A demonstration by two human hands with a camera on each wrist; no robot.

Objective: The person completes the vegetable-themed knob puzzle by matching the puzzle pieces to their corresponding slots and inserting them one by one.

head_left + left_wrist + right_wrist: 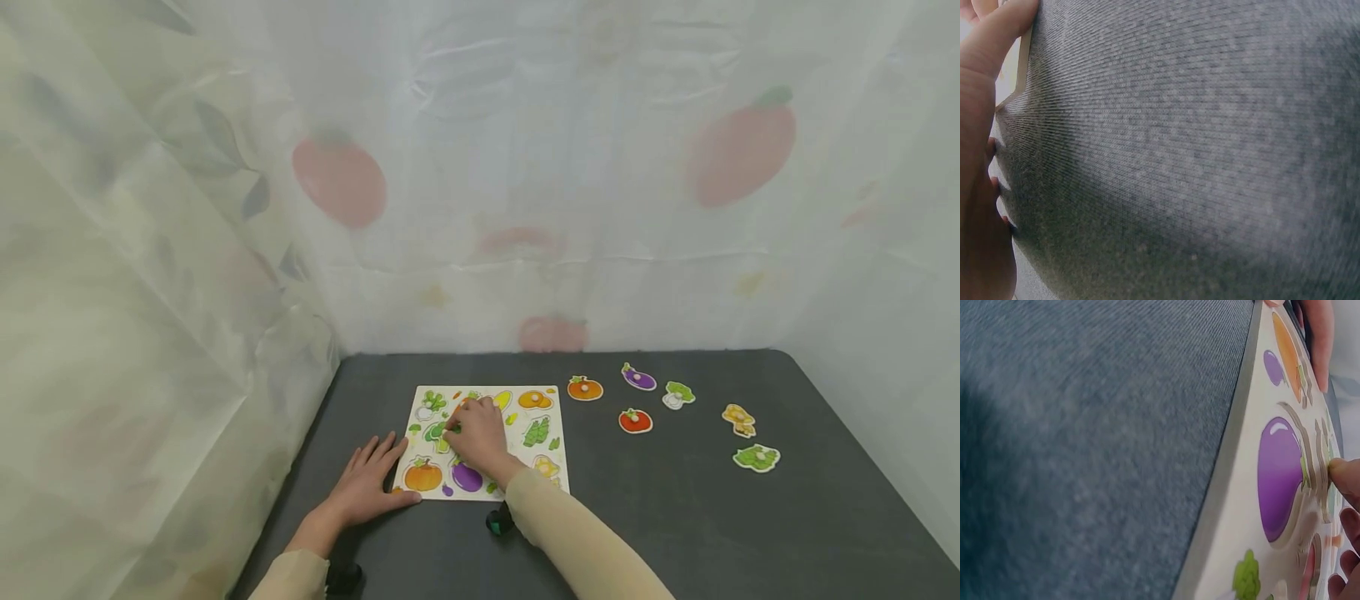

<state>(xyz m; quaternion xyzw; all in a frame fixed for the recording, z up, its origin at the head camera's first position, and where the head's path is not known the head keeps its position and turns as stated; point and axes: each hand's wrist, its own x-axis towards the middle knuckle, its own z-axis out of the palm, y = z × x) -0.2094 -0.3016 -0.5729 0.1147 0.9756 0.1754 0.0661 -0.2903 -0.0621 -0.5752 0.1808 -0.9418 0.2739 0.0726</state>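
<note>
A white vegetable puzzle board lies on the dark tabletop. My right hand reaches over its left half, thumb and fingers pinching a broccoli piece at its right side. The fingers cover part of this piece. In the right wrist view, the thumb comes down just behind the large eggplant picture. My left hand rests flat by the board's left edge, fingers spread, with fingertips and thumb right at the rim. The left wrist view shows its thumb over a board corner.
Loose knobbed pieces lie right of the board: a pumpkin, an eggplant, a tomato, a leafy green with white stem, a yellow piece and a green piece. Pale curtains hang behind and beside the table.
</note>
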